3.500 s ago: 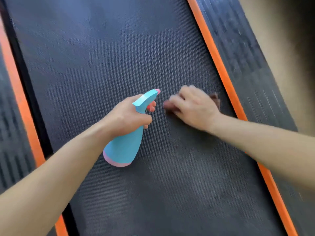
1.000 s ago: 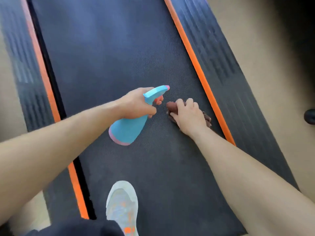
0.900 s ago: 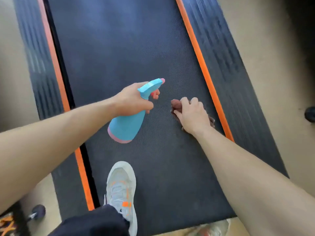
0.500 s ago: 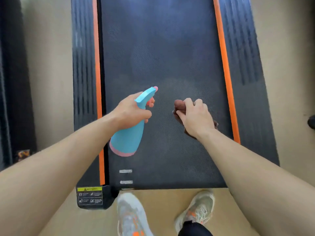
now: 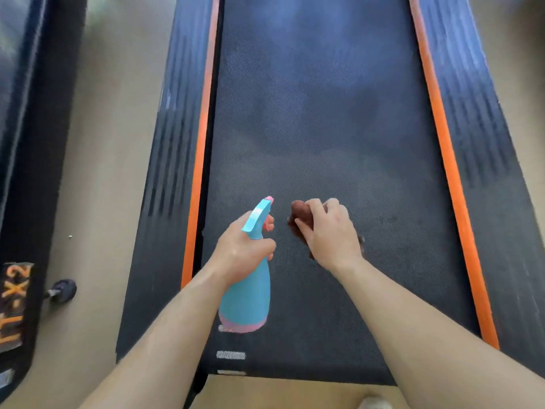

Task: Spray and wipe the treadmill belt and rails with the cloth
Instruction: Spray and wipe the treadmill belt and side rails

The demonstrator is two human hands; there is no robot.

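Your left hand point(image 5: 241, 249) is wrapped around the neck of a light-blue plastic spray bottle with a pink base and pink nozzle tip point(image 5: 246, 299). The thumb lies across the neck and a finger sits at the pink trigger. You hold the bottle above the near left part of the dark textured treadmill belt point(image 5: 318, 113), with its nozzle pointing up the belt, away from you.

Your right hand point(image 5: 330, 234) is just beside it, over the near middle of the belt, fingers curled around a bunched reddish-brown cloth point(image 5: 299, 214). The cloth pokes out past your fingertips and a little under your palm. Whether it touches the belt cannot be told from this view. Your two hands are close together but not touching.

A paler, hazy patch spreads across the belt just beyond your hands. Two small white marks point(image 5: 230, 355) sit at the belt's near left corner.

An orange stripe point(image 5: 200, 160) runs along the belt's left edge, with the dark ribbed left rail point(image 5: 168, 172) outside it. A matching orange stripe point(image 5: 448, 160) and the dark right rail point(image 5: 495, 172) border the belt's right edge.

Left of the belt, past a strip of beige floor point(image 5: 103, 172), stands another dark machine with orange lettering point(image 5: 14, 302), and a small black wheel point(image 5: 63, 290) rests beside it.
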